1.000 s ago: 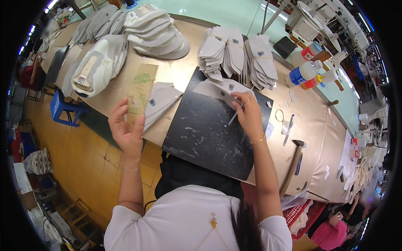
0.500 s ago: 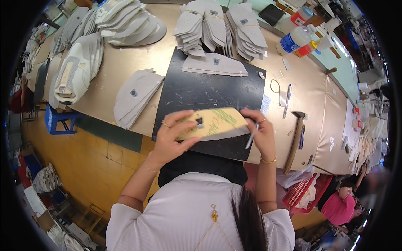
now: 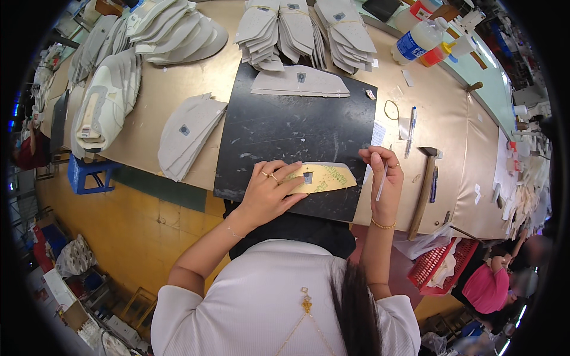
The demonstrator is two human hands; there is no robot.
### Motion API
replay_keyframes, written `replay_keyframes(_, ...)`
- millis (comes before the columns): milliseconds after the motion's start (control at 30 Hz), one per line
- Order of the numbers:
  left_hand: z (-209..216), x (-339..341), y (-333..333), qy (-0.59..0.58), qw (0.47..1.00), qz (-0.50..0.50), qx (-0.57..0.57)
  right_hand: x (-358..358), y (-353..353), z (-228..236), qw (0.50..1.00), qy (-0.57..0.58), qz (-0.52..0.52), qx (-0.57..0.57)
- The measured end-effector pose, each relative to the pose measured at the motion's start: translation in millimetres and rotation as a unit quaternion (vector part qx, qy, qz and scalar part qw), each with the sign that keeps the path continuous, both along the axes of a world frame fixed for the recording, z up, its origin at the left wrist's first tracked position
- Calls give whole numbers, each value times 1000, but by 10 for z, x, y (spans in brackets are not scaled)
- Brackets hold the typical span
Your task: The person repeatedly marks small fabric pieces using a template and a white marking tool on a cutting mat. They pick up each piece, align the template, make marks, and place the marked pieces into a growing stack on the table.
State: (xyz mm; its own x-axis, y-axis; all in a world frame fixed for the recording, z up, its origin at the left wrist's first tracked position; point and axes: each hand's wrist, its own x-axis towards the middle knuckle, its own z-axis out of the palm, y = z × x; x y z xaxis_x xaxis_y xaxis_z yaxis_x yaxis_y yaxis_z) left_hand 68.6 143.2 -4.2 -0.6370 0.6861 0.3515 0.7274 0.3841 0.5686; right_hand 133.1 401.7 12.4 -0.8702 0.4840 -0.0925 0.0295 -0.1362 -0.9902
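My left hand [image 3: 270, 190] grips the left end of a yellow template [image 3: 332, 179], fingers on top and thumb along the near edge. Green marks and a small rectangular cutout show on the template. A grey sliver of a shoe-upper piece [image 3: 331, 165] peeks out along its far edge, and both lie on a black board [image 3: 279, 130]. Just right of the template, my right hand [image 3: 385, 178] is raised, with a slim pale pen-like stick [image 3: 380, 185] held in the fingers and pointing down. Thumb and forefinger are close together. Another grey upper piece [image 3: 301, 83] lies across the board's far side.
Grey pieces fan out left of the board [image 3: 187, 136]; banded stacks [image 3: 297, 29] stand behind it. Shoe uppers [image 3: 107, 101] sit far left. On the right are a hammer [image 3: 423, 190], a blue pen [image 3: 411, 132], a rubber band [image 3: 391, 110], bottles [image 3: 418, 41] and a red basket [image 3: 432, 267].
The yellow template has come down flat onto the board. My right hand has let go of its right end and moved right, keeping the stick. My left hand has shifted right.
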Motion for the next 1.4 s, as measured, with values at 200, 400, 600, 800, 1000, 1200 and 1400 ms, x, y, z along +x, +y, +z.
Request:
replay_keyframes(200,-28,20,8,3,1000,19,-8,-7,-25,-6,1000,-6,0,2)
replay_keyframes(400,-59,16,7,2,1000,10,-6,-29,-44,11,999,28,-24,11)
replay_keyframes(600,-71,22,-9,8,1000,10,-13,-45,-93,46,1000,14,-14,8)
replay_keyframes(800,-70,20,1,14,1000,13,-3,-65,-212,37,995,24,1,95)
replay_keyframes(1000,-50,14,6,19,1000,11,-16,-105,-470,26,985,-28,86,145)
replay_keyframes(1200,-58,25,8,23,1000,8,-15,-285,-618,98,918,-18,166,359)
replay_keyframes(1400,-68,14,-5,24,999,-6,-26,-366,-674,-32,865,37,151,477)
